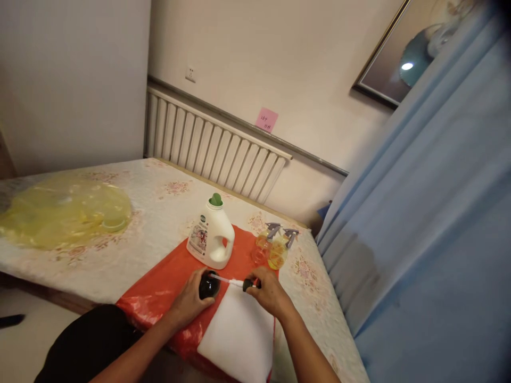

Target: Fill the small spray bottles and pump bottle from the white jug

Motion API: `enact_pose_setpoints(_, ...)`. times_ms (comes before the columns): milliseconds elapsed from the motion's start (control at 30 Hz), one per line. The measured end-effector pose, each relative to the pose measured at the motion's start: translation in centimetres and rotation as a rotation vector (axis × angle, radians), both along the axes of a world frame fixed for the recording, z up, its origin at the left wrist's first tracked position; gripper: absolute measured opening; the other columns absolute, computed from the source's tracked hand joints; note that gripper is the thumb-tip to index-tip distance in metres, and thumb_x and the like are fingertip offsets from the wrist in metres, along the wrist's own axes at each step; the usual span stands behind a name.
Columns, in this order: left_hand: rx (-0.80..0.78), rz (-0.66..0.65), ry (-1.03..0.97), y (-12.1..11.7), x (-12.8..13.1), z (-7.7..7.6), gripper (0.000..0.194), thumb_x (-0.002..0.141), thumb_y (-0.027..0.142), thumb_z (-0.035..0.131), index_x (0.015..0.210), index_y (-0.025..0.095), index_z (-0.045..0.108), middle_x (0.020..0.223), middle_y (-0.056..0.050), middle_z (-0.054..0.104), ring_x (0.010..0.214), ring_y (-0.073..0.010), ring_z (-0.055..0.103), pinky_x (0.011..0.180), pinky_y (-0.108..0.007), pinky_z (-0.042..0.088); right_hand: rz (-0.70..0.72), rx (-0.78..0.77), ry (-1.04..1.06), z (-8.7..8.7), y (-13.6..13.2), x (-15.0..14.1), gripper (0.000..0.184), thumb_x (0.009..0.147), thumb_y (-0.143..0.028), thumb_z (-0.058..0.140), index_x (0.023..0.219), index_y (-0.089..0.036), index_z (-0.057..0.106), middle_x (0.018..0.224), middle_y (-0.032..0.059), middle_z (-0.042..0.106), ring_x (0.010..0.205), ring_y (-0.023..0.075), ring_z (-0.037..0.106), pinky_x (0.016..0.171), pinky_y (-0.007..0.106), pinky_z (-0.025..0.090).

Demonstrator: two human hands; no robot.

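Observation:
My left hand [191, 300] is closed around a glossy black rounded bottle [209, 287] over the red plastic sheet. Between the fingers of my right hand [268, 291] is a dark pump head [248, 284] with a white section and a thin pale tube [221, 279]. The tube points left, its end at the top of the black bottle; whether it is inside the mouth I cannot tell. Just beyond my hands stands an upright white detergent jug [211, 239], its neck topped by a green piece [216, 200]. Below my right hand lies a white sheet [239, 335].
Red plastic [159, 276] covers part of the flowered tabletop [151, 213]. Two spray bottles, one pinkish [261, 250] and one yellow [278, 256], stand at the back right. A yellow inflated-looking plastic item [67, 213] lies left. Blue curtain [419, 239] hangs right; a radiator [215, 143] is behind.

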State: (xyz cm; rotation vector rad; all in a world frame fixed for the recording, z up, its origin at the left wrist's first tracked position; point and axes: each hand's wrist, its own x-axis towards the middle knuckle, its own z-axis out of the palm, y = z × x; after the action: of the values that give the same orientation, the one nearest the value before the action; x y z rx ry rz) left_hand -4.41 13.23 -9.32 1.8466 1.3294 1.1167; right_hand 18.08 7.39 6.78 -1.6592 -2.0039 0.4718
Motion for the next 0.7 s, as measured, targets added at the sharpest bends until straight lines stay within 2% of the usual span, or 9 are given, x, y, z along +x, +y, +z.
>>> enact_pose_setpoints(100, -0.003, -0.007, -0.009, 0.0, 0.0, -0.2, 0.069, 0.066, 0.025, 0.068, 0.131, 0.021, 0.045, 0.130, -0.011, 0.055, 0.124, -0.0307, 0.053, 0.109, -0.048, 0.041, 0.049, 0.059, -0.151, 1.9, 0.1, -1.2, 0.019, 0.073, -0.007, 0.060, 0.082, -0.022, 0.068, 0.090, 0.0019, 0.063, 0.083, 0.0188, 0.059, 0.072, 0.029, 0.042)
enact_pose_setpoints(200, -0.006, -0.007, -0.020, 0.1, 0.0, -0.4, 0.071, 0.066, 0.025, 0.069, 0.132, 0.021, 0.044, 0.129, -0.011, 0.055, 0.123, -0.0311, 0.054, 0.108, -0.049, 0.041, 0.110, 0.109, -0.294, 3.5, 0.7, -3.2, 0.020, 0.073, -0.005, 0.057, 0.079, -0.021, 0.066, 0.089, 0.0039, 0.062, 0.076, 0.0195, 0.057, 0.067, 0.030, 0.038)
enact_pose_setpoints(333, 0.000, -0.009, -0.034, 0.2, 0.0, -0.5, 0.069, 0.064, 0.025, 0.070, 0.129, 0.021, 0.046, 0.127, -0.011, 0.057, 0.122, -0.0317, 0.055, 0.107, -0.050, 0.042, 0.232, 0.143, -0.400, 4.3, 2.0, -6.7, 0.020, 0.076, -0.004, 0.055, 0.075, -0.021, 0.065, 0.083, 0.0055, 0.064, 0.080, 0.0235, 0.059, 0.068, 0.032, 0.037)
enact_pose_setpoints(500, 0.010, -0.012, -0.056, 0.3, 0.0, -0.7, 0.068, 0.064, 0.025, 0.070, 0.128, 0.022, 0.047, 0.125, -0.011, 0.060, 0.119, -0.0325, 0.057, 0.103, -0.050, 0.045, 0.319, 0.142, -0.390, 2.3, 4.1, -9.4, 0.018, 0.077, -0.007, 0.061, 0.086, -0.022, 0.067, 0.083, 0.0040, 0.068, 0.080, 0.0239, 0.063, 0.068, 0.031, 0.039)
enact_pose_setpoints(633, 0.011, -0.006, -0.068, 0.4, -0.1, -1.0, 0.070, 0.063, 0.022, 0.070, 0.130, 0.020, 0.047, 0.127, -0.012, 0.059, 0.120, -0.0333, 0.056, 0.103, -0.050, 0.044, 0.300, 0.112, -0.285, -0.8, 5.8, -9.5, 0.035, 0.068, -0.002, 0.065, 0.096, -0.022, 0.067, 0.085, 0.0009, 0.070, 0.079, 0.0203, 0.064, 0.068, 0.027, 0.042)
enact_pose_setpoints(700, 0.008, -0.008, -0.071, 0.4, -0.1, -1.2, 0.070, 0.063, 0.022, 0.070, 0.130, 0.021, 0.047, 0.127, -0.011, 0.058, 0.120, -0.0332, 0.056, 0.104, -0.051, 0.044, 0.268, 0.093, -0.203, -2.5, 6.5, -9.2, 0.035, 0.065, -0.002, 0.067, 0.094, -0.022, 0.067, 0.085, -0.0008, 0.070, 0.079, 0.0176, 0.064, 0.068, 0.024, 0.043)
